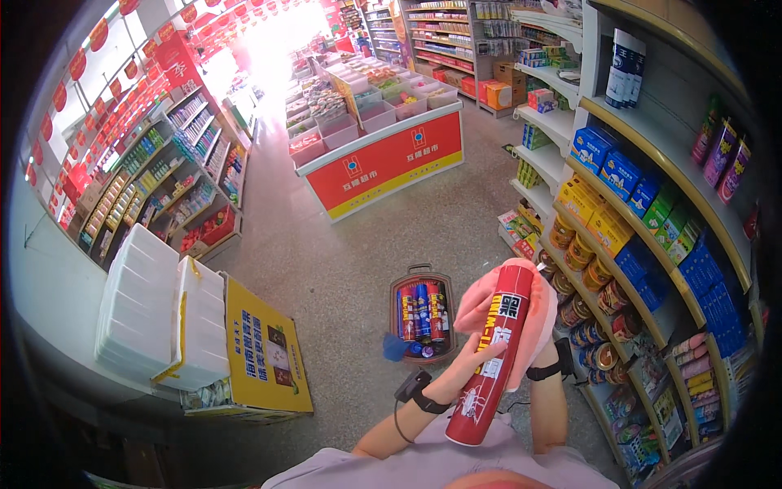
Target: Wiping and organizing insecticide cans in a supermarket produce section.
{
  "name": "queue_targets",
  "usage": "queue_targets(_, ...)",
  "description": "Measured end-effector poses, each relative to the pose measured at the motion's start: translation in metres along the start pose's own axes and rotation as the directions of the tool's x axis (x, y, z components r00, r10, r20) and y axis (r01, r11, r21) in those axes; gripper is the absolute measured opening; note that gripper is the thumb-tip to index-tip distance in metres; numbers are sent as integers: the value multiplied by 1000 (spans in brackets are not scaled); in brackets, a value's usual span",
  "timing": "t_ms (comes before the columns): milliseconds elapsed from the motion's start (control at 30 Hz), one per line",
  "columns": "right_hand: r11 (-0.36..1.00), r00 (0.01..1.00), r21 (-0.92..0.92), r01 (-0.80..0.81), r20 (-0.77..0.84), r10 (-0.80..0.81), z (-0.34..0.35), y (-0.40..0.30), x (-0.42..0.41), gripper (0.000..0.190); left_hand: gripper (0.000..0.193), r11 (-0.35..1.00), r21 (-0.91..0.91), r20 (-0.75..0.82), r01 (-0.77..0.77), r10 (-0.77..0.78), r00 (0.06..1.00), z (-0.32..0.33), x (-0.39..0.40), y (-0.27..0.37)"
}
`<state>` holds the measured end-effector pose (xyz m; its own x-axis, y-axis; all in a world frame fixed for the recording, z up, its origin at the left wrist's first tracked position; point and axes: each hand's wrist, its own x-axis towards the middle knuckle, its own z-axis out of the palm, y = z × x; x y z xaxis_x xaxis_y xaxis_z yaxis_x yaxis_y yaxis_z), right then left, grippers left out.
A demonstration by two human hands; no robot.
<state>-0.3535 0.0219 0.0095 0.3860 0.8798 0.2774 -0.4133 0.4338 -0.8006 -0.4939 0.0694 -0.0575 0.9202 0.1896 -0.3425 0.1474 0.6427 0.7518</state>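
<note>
A red insecticide spray can (492, 360) with a cockroach picture lies tilted across both hands in front of my chest. My left hand (479, 360) grips its lower half, thumb across the front. A pink cloth or glove (540, 318) is at my right hand, around the can's upper part; the fingers are hidden beneath it. Both wrists wear black straps, the left one with a small black device (413, 384). On the floor beyond my left hand stands a basket (423, 272) with several red and blue spray cans (421, 312) in it.
Curved shelves (657, 165) at the right hold boxes, tins and spray cans. A red display counter (385, 162) with bins stands ahead. White foam boxes (143, 305) and a yellow carton (269, 354) are at the left, before more stocked shelves (153, 177).
</note>
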Motion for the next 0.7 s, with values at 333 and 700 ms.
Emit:
queue_targets(333, 983, 968, -75, 166, 205, -148, -7, 12, 0, 53, 48, 939, -284, 100, 194, -172, 980, -3, -5, 16)
queue_targets(700, 998, 988, 60, 31, 146, -40, -25, 23, -12, 48, 56, 985, -134, 36, 106, -103, 994, -2, -7, 11)
